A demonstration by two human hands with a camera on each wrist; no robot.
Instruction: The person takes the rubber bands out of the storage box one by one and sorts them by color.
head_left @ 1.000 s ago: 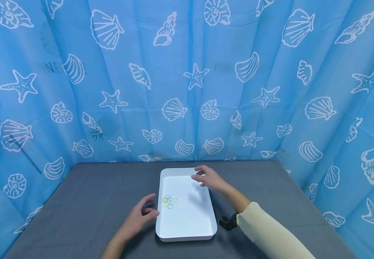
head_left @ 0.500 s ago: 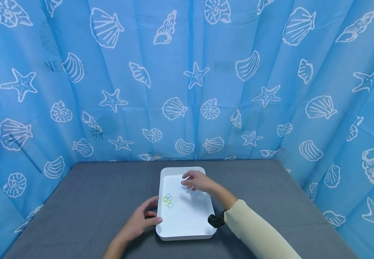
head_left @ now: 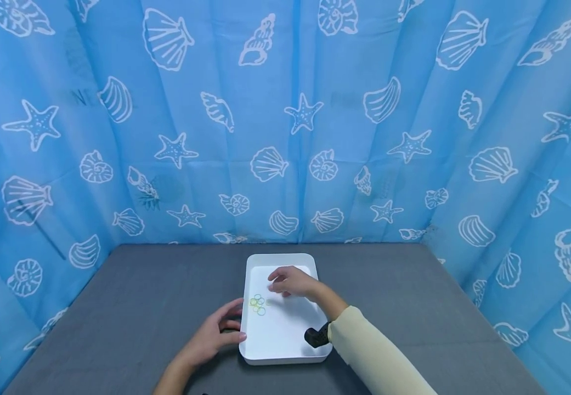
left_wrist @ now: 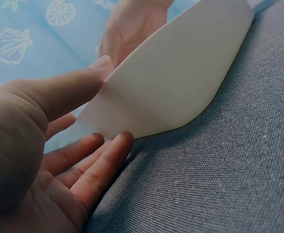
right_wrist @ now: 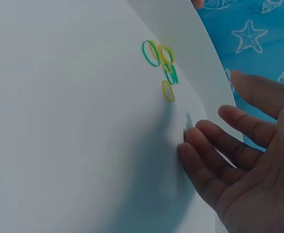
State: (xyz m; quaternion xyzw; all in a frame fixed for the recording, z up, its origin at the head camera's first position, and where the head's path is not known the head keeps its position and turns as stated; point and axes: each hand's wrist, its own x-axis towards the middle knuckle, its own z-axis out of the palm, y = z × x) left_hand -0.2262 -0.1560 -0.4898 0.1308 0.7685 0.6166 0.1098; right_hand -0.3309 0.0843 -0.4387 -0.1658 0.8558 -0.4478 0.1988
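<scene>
A white rectangular tray [head_left: 285, 343] stands on the grey cloth. Near its left wall lies a small cluster of thin green and yellow rubber bands [right_wrist: 166, 54]. My left hand [head_left: 211, 336] is at the tray's left side; in the left wrist view its thumb touches the rim and its relaxed fingers rest against or very near the outer wall. Over the inside of the tray hovers my right hand [head_left: 295, 282], fingers loosely bent, nothing held. Its fingertips are apart from the bands, and its shadow falls on the tray floor.
A grey cloth-covered table [head_left: 176, 291] surrounds the tray. Behind and on both sides hangs a blue curtain [head_left: 191, 181] with white shells and starfish. A black wrist device [head_left: 317, 336] sits on the right wrist, low over the tray's right rim.
My right hand has moved left and slightly down from the tray's far right edge to above its middle, closer to the bands. My left hand has come against the tray's left rim.
</scene>
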